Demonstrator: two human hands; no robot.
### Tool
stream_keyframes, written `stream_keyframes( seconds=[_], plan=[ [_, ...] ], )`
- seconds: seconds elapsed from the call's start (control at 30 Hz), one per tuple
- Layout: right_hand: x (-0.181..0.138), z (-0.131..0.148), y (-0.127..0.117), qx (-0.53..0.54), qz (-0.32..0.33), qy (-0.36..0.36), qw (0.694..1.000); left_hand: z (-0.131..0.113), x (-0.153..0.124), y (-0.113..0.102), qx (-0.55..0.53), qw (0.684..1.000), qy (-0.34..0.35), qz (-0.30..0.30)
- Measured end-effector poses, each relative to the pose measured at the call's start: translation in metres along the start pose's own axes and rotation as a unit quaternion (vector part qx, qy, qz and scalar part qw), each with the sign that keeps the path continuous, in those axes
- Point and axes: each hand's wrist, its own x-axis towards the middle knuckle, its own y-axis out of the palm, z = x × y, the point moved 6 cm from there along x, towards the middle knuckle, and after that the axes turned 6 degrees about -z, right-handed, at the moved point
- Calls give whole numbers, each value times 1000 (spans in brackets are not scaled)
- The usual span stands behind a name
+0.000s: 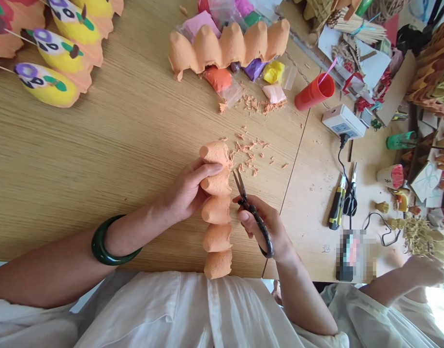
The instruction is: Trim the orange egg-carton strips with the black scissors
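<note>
A strip of orange egg carton with several cups in a row runs lengthwise toward my body. My left hand grips it near the far end, thumb on top and fingers underneath. In my right hand is a pair of dark-handled scissors, blades pointing away from me and parted slightly. Their tips are just right of the carton's cut edge, apart from it. Orange carton shavings lie scattered beyond the blades.
Another egg carton strip stands at the back among bags of coloured clay. Painted carton pieces sit at the far left. To the right are a red cup, a power socket, a utility knife and another person's arm.
</note>
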Motion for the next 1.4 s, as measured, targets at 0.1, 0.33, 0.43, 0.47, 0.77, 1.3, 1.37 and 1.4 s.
stream_keyframes(
  seconds=[0.1,0.33,0.43,0.47,0.77,1.3,1.37,1.4],
  plan=[
    [6,3,5,-34,-29,-21,999,4,1,3,-15,1000,-2,20],
    [16,3,9,-68,-49,-63,995,9,2,4,-38,998,-19,52],
    [16,4,7,-99,-50,-63,992,5,0,5,-61,997,-24,49],
    [16,5,6,-106,-53,-63,991,4,-1,6,-61,997,-25,47],
    [21,11,10,-144,-83,-120,979,14,2,8,-91,988,-69,101],
    [17,21,9,-356,-206,-275,869,21,1,6,-140,976,-131,100],
    [16,20,9,-369,-212,-277,861,21,0,7,-143,974,-143,97],
    [16,19,9,-372,-213,-277,860,21,0,7,-141,974,-151,91]
  ],
)
